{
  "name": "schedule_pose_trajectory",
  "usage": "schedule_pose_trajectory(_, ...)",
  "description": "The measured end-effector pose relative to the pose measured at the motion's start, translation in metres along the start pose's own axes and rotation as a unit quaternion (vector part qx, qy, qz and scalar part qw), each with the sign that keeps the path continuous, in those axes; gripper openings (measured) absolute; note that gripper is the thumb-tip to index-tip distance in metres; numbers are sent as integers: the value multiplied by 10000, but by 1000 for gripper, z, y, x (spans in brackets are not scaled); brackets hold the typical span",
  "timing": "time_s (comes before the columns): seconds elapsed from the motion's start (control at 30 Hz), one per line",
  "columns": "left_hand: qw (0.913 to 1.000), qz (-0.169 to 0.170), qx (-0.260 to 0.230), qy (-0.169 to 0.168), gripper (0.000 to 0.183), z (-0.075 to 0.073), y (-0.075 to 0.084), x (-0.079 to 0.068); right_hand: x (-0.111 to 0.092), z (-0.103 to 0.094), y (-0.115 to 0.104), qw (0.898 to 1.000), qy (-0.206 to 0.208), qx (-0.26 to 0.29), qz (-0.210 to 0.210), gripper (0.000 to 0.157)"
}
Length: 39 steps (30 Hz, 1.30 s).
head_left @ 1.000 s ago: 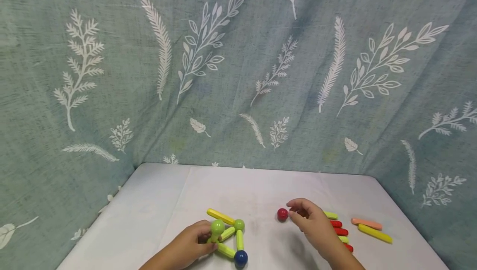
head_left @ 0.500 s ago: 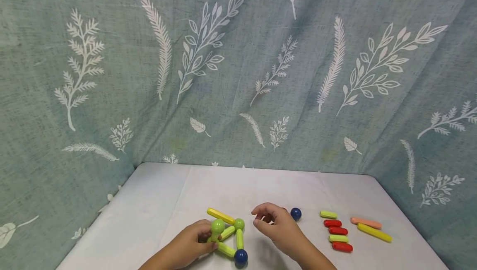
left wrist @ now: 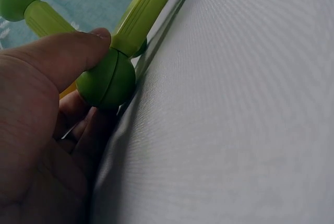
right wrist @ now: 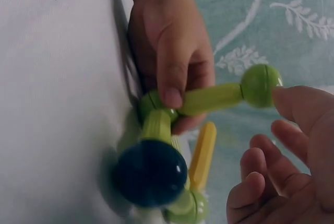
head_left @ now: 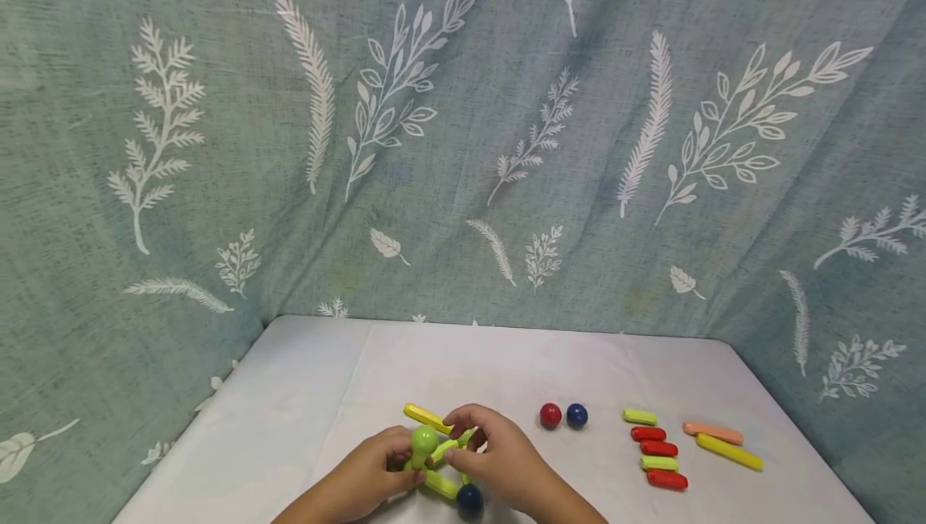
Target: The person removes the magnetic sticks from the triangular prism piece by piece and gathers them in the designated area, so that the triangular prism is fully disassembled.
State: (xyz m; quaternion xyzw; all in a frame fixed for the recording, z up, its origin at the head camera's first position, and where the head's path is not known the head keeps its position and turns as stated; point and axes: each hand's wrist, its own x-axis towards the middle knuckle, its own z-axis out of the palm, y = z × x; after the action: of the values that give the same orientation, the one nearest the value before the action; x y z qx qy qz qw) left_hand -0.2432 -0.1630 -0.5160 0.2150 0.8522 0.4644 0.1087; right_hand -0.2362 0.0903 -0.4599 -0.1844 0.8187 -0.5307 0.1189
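Observation:
Light green rods and balls are joined into a triangular frame, with a blue ball (head_left: 469,500) at its near right corner. My left hand (head_left: 372,464) grips the frame's left corner, its thumb on a green ball (left wrist: 107,80) there. From this corner a green rod (right wrist: 214,98) stands up, topped by another green ball (head_left: 424,440). My right hand (head_left: 502,460) is over the frame, fingers loosely bent and holding nothing. In the right wrist view its thumb is at the top ball; contact is unclear. A yellow rod (head_left: 427,417) sticks out from the far corner, partly hidden by the right hand.
On the white table (head_left: 304,395) a red ball (head_left: 551,415) and a second blue ball (head_left: 576,415) sit beyond the right hand. Farther right lie several short red and green rods (head_left: 659,448), an orange rod (head_left: 713,432) and a long yellow rod (head_left: 731,452). Patterned cloth hangs behind.
My right hand has moved left from beside the red ball to the frame, uncovering the loose blue ball and short rods. My left hand keeps its grip in place.

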Motion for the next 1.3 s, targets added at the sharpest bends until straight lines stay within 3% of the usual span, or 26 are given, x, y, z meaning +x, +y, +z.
schedule_pose_trajectory(0.23,9997,219,-47,63,20,-1,1,-2,4,15,-1,9997,-178,36,180,34)
schedule_pose_trajectory(0.47,9999,140,20,86,20,-1,0,-2,4,23,3,9997,-219,-4,-90,32)
schedule_pose_trajectory(0.73,9992,349,-149,91,17,0,-1,-1,3,33,5,9992,-9,335,-238,26)
schedule_pose_trajectory(0.97,9995,258,-142,106,17,0,-1,-1,3,33,1,9975,63,667,-206,40)
schedule_pose_trajectory(1.3,9995,248,-182,101,18,0,-2,-2,2,32,-3,9976,221,653,-111,38)
